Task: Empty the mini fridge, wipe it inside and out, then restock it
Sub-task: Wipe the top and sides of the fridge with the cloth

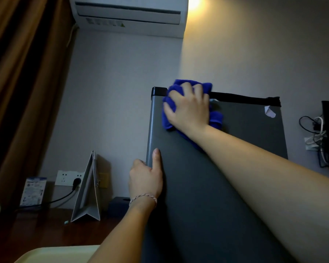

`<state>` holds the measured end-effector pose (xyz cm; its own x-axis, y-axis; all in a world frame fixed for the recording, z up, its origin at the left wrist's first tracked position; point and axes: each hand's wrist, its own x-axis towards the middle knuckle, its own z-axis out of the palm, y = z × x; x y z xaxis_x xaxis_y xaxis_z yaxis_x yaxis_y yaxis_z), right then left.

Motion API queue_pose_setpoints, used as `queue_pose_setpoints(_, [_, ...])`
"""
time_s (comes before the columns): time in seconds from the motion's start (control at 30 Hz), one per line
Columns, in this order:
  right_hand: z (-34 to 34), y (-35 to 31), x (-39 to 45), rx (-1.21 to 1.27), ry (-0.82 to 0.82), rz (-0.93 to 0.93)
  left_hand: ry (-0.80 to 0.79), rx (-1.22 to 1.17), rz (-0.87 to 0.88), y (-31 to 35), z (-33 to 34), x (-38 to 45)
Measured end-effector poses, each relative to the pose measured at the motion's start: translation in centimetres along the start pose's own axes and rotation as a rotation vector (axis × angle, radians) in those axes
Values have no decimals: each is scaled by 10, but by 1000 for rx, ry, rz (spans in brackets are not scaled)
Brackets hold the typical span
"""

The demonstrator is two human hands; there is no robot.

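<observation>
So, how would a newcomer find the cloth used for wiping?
Find the tall dark grey mini fridge. Near its top black strip, the right hand presses a bunched cloth on its surface. It is the only vivid blue thing here.

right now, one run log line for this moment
step: wiping fridge outside | right hand: presses blue cloth on mini fridge near top edge | left hand: grips fridge's left edge

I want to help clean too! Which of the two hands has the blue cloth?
The right hand, up near the fridge door's top edge, presses the blue cloth. The left hand only grips the door's side edge.
</observation>
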<state>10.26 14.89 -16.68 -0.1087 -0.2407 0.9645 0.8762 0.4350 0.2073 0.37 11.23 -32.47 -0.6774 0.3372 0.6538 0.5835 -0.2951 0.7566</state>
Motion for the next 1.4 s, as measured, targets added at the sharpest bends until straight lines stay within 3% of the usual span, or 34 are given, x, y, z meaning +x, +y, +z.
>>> queue_pose_setpoints(0.13, [6,-29,4,4,-15,-119,17,8,-9,-1,3,1])
queue_pose_setpoints(0.33, [2,15,1,63,-19,-201,8,1,-7,1,1,-1])
queue_pose_setpoints(0.63, [-26,152,-27,-9,-70,90,-17,-11,7,-4,3,2])
queue_pose_setpoints(0.83, [-17,106,-21,-60,-33,339,-22,-18,21,-1,2,0])
queue_pose_setpoints(1.0, [-4,-7,-13,31,-23,-20,12,20,6,-2,3,2])
queue_pose_setpoints(1.1, [0,-35,-14,59,-29,-84,20,30,-7,-4,6,3])
queue_pose_setpoints(1.27, [-1,-2,-12,116,-53,-195,18,42,-11,-1,3,2])
queue_pose_setpoints(1.4, [-9,73,-18,55,-62,-46,17,39,37,-2,4,1])
